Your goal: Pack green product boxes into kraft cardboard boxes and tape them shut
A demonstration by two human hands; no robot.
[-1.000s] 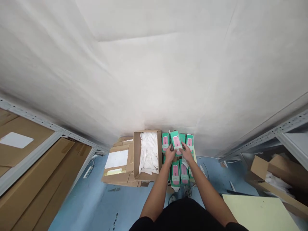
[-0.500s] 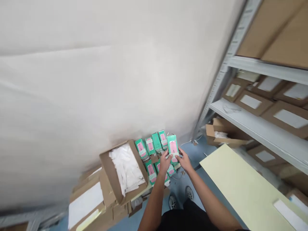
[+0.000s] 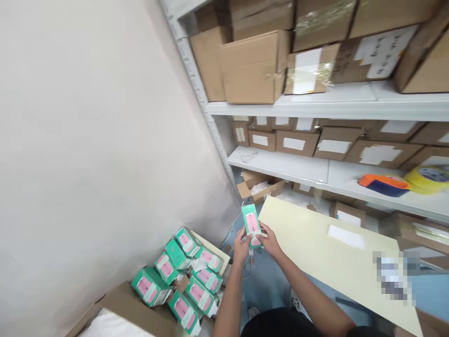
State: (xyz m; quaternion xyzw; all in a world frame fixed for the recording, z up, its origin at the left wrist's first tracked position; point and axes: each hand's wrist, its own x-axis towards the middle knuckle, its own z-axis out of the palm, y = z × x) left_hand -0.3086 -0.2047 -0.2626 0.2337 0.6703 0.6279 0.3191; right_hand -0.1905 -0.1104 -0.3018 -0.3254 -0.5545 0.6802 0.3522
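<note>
Between my two hands, in front of my body, is a green and pink carton [image 3: 251,220]. My left hand [image 3: 242,244] grips its left side, with the thumb on the front near the bottom. On the right side my right hand [image 3: 269,241] holds it the same way. The carton is tilted with its printed front toward me. To the left, several similar green and pink cartons [image 3: 199,295] stand in two rows on a small table [image 3: 210,242]. My fingers behind the held carton are hidden.
A pale yellow table [image 3: 308,243] extends to the right, bearing a white sheet [image 3: 346,237]. Behind it a metal shelf [image 3: 280,166] holds cardboard boxes and tape rolls [image 3: 427,179]. An open cardboard box [image 3: 121,299] with white contents lies at the lower left. A white wall [image 3: 105,117] rises on the left.
My view has swung to the right, bringing more of the shelf and the yellow table into sight. Both hands still hold the carton, now away from the other cartons and near the yellow table's corner.
</note>
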